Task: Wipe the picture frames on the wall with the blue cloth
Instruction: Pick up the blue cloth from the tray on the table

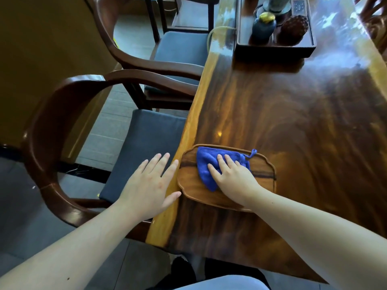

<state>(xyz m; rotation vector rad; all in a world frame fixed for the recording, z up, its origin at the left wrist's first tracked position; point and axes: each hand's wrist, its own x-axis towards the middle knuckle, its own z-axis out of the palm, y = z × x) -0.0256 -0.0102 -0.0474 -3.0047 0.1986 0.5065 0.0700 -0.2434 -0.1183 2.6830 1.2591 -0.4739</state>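
The blue cloth [211,164] lies crumpled on a small wooden tray [263,174] near the table's [293,111] edge under the flat right hand [232,174], left hand [150,185] spread empty beside it; soft and light, it should bunch easily when pinched mid-fold.

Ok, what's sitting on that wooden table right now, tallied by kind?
Blue microfibre cloth: 1, under the right hand
Small scalloped wooden tray: 1, beneath the cloth
Long dark rectangular tray: 1, at the far end
Items in the dark tray: at least 3, blurred
Total: 6 or more
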